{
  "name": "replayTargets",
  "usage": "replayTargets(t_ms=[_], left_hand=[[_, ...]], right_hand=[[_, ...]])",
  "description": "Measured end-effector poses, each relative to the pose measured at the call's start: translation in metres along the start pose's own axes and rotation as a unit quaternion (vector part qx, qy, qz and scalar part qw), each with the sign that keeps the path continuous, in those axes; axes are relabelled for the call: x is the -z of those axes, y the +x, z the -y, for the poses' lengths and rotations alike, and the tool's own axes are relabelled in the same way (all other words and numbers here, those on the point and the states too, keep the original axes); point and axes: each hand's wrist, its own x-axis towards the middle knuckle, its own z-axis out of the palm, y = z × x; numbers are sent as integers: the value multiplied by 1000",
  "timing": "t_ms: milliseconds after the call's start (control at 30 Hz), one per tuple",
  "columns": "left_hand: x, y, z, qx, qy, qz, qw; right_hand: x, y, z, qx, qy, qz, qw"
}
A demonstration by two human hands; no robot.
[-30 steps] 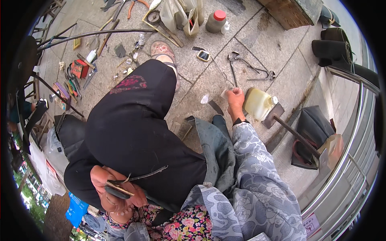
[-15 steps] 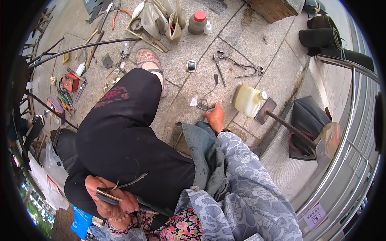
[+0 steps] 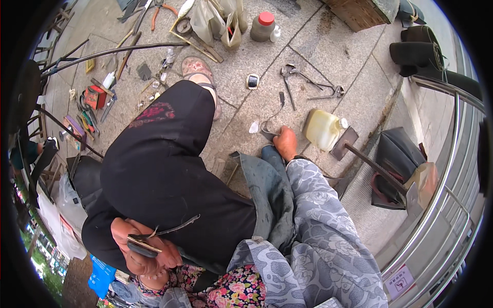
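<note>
My left hand [image 3: 141,246], at the lower left against the black trousers, is closed round a small flat dark piece [image 3: 143,247] with a pale brown edge. A thin, frayed grey strip [image 3: 178,225] sticks out from the same grip. On the paving, my right hand [image 3: 285,142] has its fingers curled down at a thin dark strip [image 3: 266,126] that lies in a loop; the fingertips are mostly hidden. Close by are a white scrap [image 3: 254,127] and a plastic jug [image 3: 322,128] of yellowish liquid. A dark green apron cloth [image 3: 267,190] hangs beside the right sleeve.
Pincers [image 3: 290,72] and a second plier-like tool [image 3: 336,92] lie ahead. A metal post with a square plate [image 3: 344,143] stands at the right, before a dark bag [image 3: 393,164] and steel railing [image 3: 454,133]. A red-lidded jar [image 3: 263,28] stands far off; several hand tools [image 3: 90,115] lie left.
The view has shifted slightly, so the scene sits further right and lower. My right hand's fingers are more curled at the dark strip. My left hand keeps its grip.
</note>
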Motion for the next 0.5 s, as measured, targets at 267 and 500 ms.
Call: replayTargets(t_ms=[267, 500], left_hand=[[5, -2, 6, -23, -31, 4, 999], [2, -2, 2, -8, -2, -27, 1000]], right_hand=[[24, 13, 21, 94, 76, -5, 993], [31, 66, 79, 203, 113, -89, 969]])
